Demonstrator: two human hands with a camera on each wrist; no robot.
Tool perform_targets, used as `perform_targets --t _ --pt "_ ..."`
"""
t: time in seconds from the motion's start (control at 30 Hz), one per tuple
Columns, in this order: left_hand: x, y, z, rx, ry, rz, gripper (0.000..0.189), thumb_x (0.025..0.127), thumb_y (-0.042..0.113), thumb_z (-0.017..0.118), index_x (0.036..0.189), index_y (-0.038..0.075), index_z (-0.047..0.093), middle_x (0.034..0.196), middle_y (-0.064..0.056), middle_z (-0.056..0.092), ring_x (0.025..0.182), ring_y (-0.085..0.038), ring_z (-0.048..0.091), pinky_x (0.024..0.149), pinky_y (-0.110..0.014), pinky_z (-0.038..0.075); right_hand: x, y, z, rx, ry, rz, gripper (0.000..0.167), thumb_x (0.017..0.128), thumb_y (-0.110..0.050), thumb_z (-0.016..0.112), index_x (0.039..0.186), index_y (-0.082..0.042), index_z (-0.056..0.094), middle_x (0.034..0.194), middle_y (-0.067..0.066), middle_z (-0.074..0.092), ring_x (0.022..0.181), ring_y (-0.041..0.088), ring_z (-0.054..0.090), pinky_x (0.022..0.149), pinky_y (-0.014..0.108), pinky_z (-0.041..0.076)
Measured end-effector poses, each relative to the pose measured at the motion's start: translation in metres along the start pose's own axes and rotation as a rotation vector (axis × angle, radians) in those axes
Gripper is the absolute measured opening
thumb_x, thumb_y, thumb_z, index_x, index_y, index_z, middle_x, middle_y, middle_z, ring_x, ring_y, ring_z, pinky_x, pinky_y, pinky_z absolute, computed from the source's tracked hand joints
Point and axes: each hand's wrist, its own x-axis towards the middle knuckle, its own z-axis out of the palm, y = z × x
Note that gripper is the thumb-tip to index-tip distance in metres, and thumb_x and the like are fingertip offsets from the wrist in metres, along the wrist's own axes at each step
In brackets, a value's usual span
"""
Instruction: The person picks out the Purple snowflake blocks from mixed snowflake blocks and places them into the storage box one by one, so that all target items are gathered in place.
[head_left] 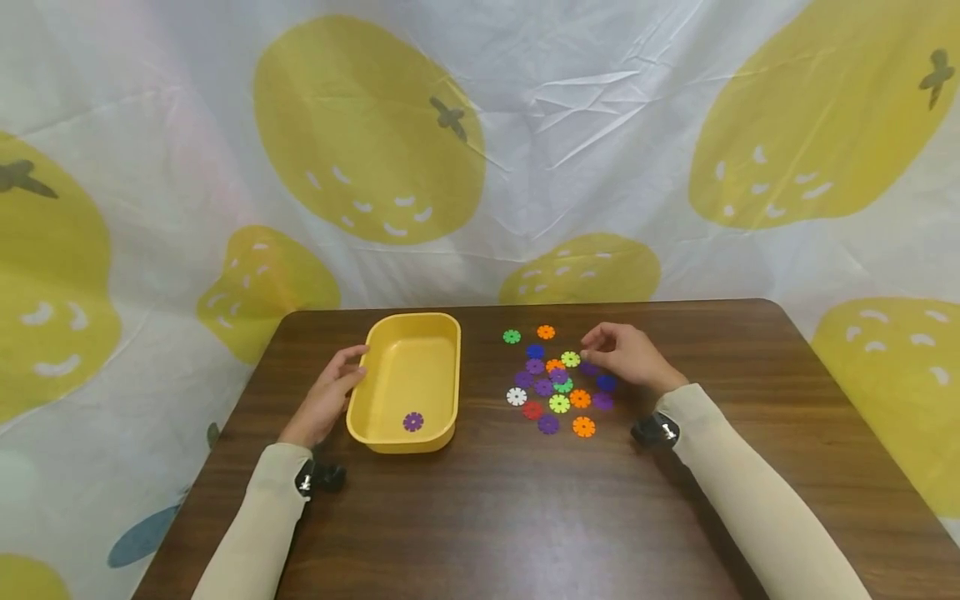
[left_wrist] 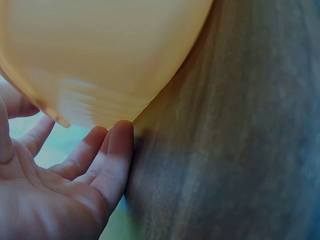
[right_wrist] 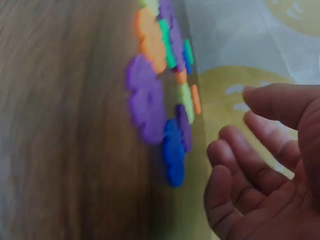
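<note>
Right hand (head_left: 628, 358), fingers parted and empty, hovers beside notched discs (head_left: 558, 377) toward the far edge of the table (head_left: 487, 517); they look light, stiff (best pinched by their edges). Left hand (head_left: 322, 405), fingers relaxed, touches the tray (head_left: 408, 358) near the far-left corner.

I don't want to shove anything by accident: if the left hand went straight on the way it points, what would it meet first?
The yellow tray, most likely its side wall: the left hand is right beside it, possibly touching already; depth makes contact unclear.
</note>
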Motion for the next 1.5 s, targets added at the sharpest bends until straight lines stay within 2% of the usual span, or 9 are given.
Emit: perform_targets --t 0.27,0.47,0.63,0.8,0.93,1.2,1.5 --pt "-0.001 -0.004 -0.001 0.008 0.005 -0.004 0.05 0.114 0.025 0.044 0.163 0.017 0.033 0.149 -0.026 0.043 0.124 -0.033 0.058 0.088 -0.034 0.06 -0.002 0.01 0.001 -0.102 -0.126 -0.001 0.035 0.093 -0.027 0.082 0.12 -0.007 0.074 0.109 0.01 0.075 0.098 0.024 0.068 0.091 0.043 0.055" --pt "0.001 -0.004 -0.001 0.011 0.012 -0.003 0.049 0.114 0.026 0.044 0.162 0.019 0.035 0.149 -0.025 0.044 0.126 -0.034 0.057 0.088 -0.034 0.06 -0.001 0.01 0.0 -0.172 -0.172 -0.013 0.036 0.092 -0.027 0.083 0.119 -0.006 0.076 0.109 0.011 0.076 0.101 0.026 0.068 0.095 0.051 0.055" --pt "0.001 -0.004 0.0 0.016 0.003 -0.004 0.05 0.115 0.026 0.044 0.163 0.019 0.034 0.15 -0.026 0.044 0.129 -0.036 0.056 0.09 -0.035 0.059 0.001 0.013 0.001 -0.168 -0.187 -0.008 0.028 0.09 -0.024 0.084 0.11 -0.006 0.075 0.102 0.008 0.076 0.095 0.022 0.068 0.091 0.045 0.057" --pt "0.002 -0.005 0.0 0.018 0.005 -0.004 0.05 0.115 0.027 0.044 0.163 0.019 0.034 0.151 -0.026 0.043 0.13 -0.038 0.055 0.09 -0.036 0.059 -0.001 0.013 0.002 -0.148 -0.166 -0.028 0.027 0.086 -0.018 0.085 0.103 -0.008 0.066 0.094 0.005 0.072 0.085 0.019 0.063 0.079 0.035 0.052" --pt "0.002 -0.005 0.002 0.021 0.003 0.001 0.05 0.115 0.027 0.044 0.163 0.018 0.033 0.151 -0.026 0.044 0.131 -0.039 0.055 0.091 -0.036 0.059 -0.002 0.016 0.0 -0.125 -0.14 -0.048 0.028 0.086 -0.012 0.082 0.105 -0.009 0.061 0.089 0.005 0.067 0.079 0.019 0.059 0.073 0.033 0.048" --pt "0.0 0.0 0.003 0.031 -0.007 -0.001 0.052 0.115 0.029 0.044 0.164 0.018 0.031 0.152 -0.026 0.043 0.132 -0.039 0.055 0.092 -0.036 0.058 -0.005 0.019 -0.003 -0.1 -0.087 -0.048 0.022 0.095 -0.011 0.071 0.117 -0.011 0.066 0.093 0.005 0.069 0.083 0.02 0.061 0.076 0.035 0.049" --pt "0.001 0.0 0.002 0.03 -0.007 -0.005 0.05 0.115 0.028 0.044 0.163 0.02 0.033 0.152 -0.026 0.044 0.133 -0.041 0.054 0.093 -0.039 0.059 -0.005 0.007 -0.003 -0.008 -0.021 -0.051 0.022 0.1 -0.014 0.07 0.121 -0.008 0.068 0.092 0.007 0.069 0.08 0.019 0.06 0.074 0.033 0.05"
